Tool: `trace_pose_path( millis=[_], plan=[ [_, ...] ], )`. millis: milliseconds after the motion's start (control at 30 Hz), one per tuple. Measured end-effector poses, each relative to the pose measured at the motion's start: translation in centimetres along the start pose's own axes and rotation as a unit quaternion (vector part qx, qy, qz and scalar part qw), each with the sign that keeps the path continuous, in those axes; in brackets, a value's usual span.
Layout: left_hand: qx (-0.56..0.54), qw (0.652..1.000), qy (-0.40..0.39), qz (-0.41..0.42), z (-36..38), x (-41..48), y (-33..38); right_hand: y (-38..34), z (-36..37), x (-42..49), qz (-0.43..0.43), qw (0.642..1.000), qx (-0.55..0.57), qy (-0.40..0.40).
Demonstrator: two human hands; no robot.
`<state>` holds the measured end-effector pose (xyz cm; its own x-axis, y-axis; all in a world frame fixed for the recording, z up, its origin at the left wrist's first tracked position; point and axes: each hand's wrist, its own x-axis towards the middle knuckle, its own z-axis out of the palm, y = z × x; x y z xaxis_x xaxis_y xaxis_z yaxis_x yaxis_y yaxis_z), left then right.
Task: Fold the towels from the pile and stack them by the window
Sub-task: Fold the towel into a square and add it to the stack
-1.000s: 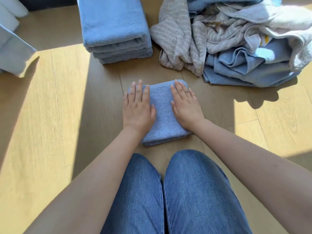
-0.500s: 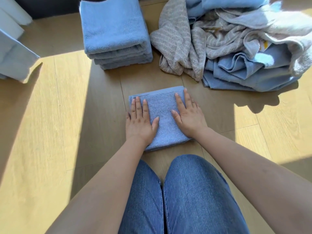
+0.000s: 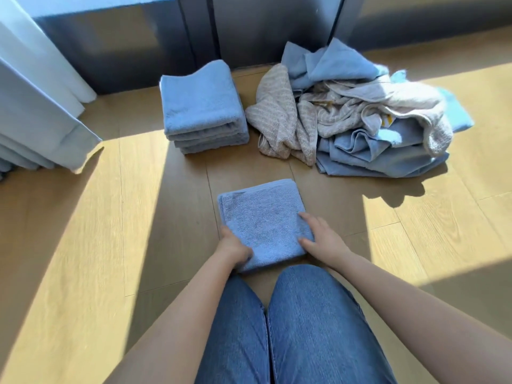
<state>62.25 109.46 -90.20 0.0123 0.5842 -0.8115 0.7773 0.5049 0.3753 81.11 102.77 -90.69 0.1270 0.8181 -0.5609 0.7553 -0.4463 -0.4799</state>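
While many blue and beige towels lie crumpled in the pile (image 3: 360,120) on the floor (image 3: 83,245), a stack (image 3: 202,112) of several folded blue ones stands just beside it, near the window (image 3: 271,23). Another folded towel (image 3: 263,220) lies before the person's knees (image 3: 304,300); the left hand (image 3: 234,246) curls round its left edge, and the right hand (image 3: 322,236) clasps its right edge. It looks ready for stacking, with much folding left.
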Motion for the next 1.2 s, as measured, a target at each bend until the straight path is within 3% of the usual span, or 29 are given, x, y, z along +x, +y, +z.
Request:
trace_pose_path(
  millis=[167, 300, 567, 767, 1033, 1200],
  plan=[
    [-0.233, 0.972, -0.011, -0.027, -0.6, 0.4, -0.8, -1.8, -0.6, 1.3, 0.032, 0.992, 0.113, -0.045],
    [-0.310, 0.950, -0.024, -0.035, -2.1, -0.2, -0.8, -2.5, -0.5, 1.7, 0.033, 0.972, 0.218, -0.082],
    [-0.331, 0.943, -0.020, 0.020, -3.7, -0.4, -2.5, -4.9, 0.4, 1.7, 0.014, 0.969, 0.242, -0.057],
    [-0.301, 0.945, 0.014, 0.129, -4.4, -1.5, -2.8, -6.2, 0.8, 1.6, 0.007, 0.980, 0.200, -0.018],
    [-0.261, 0.936, 0.052, 0.232, -6.8, -3.5, -2.3, -9.1, -1.4, 1.2, -0.064, 0.980, 0.189, 0.025],
    [-0.274, 0.909, 0.108, 0.296, -12.0, -3.5, 1.2, -13.6, -5.7, 3.1, -0.133, 0.970, 0.180, 0.096]
  ],
)
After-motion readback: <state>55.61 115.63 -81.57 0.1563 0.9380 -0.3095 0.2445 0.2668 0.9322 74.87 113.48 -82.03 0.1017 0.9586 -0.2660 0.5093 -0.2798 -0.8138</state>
